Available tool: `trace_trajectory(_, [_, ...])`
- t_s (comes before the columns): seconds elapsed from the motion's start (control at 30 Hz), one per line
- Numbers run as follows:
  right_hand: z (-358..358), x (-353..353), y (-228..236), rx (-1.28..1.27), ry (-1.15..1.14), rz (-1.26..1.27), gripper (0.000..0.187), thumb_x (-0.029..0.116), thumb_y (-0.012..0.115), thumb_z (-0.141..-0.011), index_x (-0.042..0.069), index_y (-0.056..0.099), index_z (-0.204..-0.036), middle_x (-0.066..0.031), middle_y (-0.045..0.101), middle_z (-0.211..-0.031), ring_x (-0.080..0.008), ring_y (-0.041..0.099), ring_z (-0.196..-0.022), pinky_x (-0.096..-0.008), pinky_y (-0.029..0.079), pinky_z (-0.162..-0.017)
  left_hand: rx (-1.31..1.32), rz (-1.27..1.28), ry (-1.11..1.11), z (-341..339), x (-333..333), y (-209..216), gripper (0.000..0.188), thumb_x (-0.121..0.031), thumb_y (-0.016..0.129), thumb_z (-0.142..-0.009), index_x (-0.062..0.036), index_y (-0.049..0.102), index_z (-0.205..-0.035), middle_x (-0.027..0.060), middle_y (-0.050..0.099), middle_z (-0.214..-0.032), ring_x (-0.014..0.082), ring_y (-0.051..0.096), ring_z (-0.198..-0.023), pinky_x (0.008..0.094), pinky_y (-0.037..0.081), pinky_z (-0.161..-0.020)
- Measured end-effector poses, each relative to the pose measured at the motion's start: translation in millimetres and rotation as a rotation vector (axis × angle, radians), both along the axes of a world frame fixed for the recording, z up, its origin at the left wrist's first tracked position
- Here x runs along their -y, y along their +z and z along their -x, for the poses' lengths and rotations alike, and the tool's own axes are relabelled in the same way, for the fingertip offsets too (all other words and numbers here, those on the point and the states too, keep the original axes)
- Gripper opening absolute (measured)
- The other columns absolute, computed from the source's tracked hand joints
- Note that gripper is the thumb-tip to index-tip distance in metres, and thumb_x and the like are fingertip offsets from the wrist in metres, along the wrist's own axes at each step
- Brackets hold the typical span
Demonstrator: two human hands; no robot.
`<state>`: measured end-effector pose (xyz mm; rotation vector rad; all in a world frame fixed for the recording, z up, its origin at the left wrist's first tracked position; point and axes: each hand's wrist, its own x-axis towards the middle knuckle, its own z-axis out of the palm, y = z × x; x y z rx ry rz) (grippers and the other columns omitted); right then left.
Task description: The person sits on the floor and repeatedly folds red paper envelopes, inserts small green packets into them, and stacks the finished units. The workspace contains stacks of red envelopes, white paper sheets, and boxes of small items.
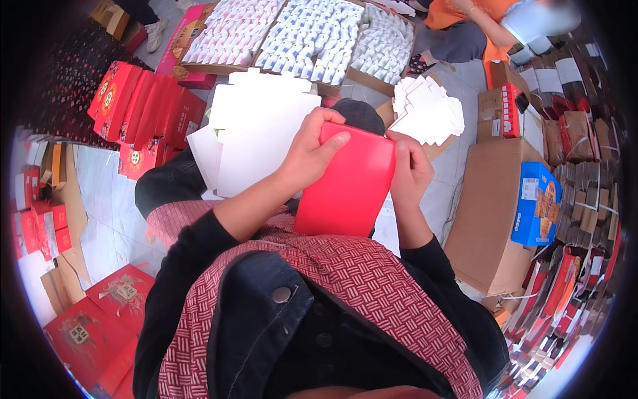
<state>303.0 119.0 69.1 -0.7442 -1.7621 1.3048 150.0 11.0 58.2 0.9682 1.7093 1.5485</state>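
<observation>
Red box (347,183), just one, is above the patterned apron (392,282), pinched by the left hand (311,149) at its upper left and the right hand (409,171) at its upper right corner. Two white card piles (262,139) lie beyond, the larger standing between it and three cartons (371,82) of packets (309,36); one blue package (537,203) is beside a brown carton (480,219).

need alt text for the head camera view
The left hand and right hand hold a plain red rectangular piece; beyond it lie white card sheets and small white packets, with stacked red boxes to the left.
</observation>
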Motion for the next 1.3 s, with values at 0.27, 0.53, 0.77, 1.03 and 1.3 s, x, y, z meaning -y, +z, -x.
trace_trajectory(0.27, [-3.4,-0.7,-12.5,-0.011,0.092,-0.041,0.016,0.008,0.048,-0.092,-0.003,0.059,-0.098,-0.0124,0.063,-0.102,-0.0156,0.058,-0.092,-0.0265,0.045,-0.082,0.231,-0.17,-0.062,5.3,-1.2,3.1,0.047,-0.016,0.066,-0.081,-0.0039,0.042,-0.12,0.0109,0.047,-0.118,0.0185,0.045,-0.111,0.0306,0.037,-0.095])
trace_trajectory(0.53, [-7.8,-7.1,-15.8,0.054,0.162,-0.127,0.022,0.003,0.044,-0.091,-0.004,0.055,-0.109,-0.0145,0.06,-0.111,-0.0215,0.057,-0.102,-0.0302,0.043,-0.089,0.025,-0.03,-0.13,8.1,1.0,-7.2,0.039,-0.016,0.067,-0.08,-0.0035,0.048,-0.112,0.0084,0.053,-0.109,0.0183,0.052,-0.103,0.0303,0.042,-0.089])
trace_trajectory(0.77, [-22.4,-45.9,-10.3,0.386,0.398,-1.187,0.055,-0.002,0.06,-0.071,0.008,0.049,-0.123,-0.0082,0.05,-0.129,-0.0307,0.041,-0.125,-0.0439,0.025,-0.107,0.327,-0.017,-0.105,12.2,2.5,-12.4,0.027,-0.008,0.063,-0.082,-0.0056,0.051,-0.106,0.0073,0.056,-0.101,0.0137,0.055,-0.094,0.0283,0.048,-0.079])
trace_trajectory(1.03, [77.2,-64.6,30.7,0.103,0.749,-0.698,0.039,0.008,0.066,-0.075,0.005,0.057,-0.113,-0.0091,0.058,-0.118,-0.0287,0.051,-0.114,-0.04,0.036,-0.099,0.832,-0.232,0.0,70.3,16.5,36.6,0.045,-0.045,0.04,-0.095,-0.0067,0.051,-0.115,0.0082,0.055,-0.11,0.0177,0.051,-0.105,0.0366,0.043,-0.09])
trace_trajectory(1.3, [161.4,41.9,34.3,0.115,1.042,0.638,0.032,0.013,0.068,-0.079,0.001,0.056,-0.105,-0.0054,0.062,-0.092,-0.0125,0.06,-0.074,-0.0258,0.049,-0.056,-0.186,0.003,0.566,106.4,119.8,58.7,0.048,-0.042,0.06,-0.085,0.0001,0.05,-0.106,0.0117,0.062,-0.09,0.0216,0.06,-0.082,0.0345,0.047,-0.079])
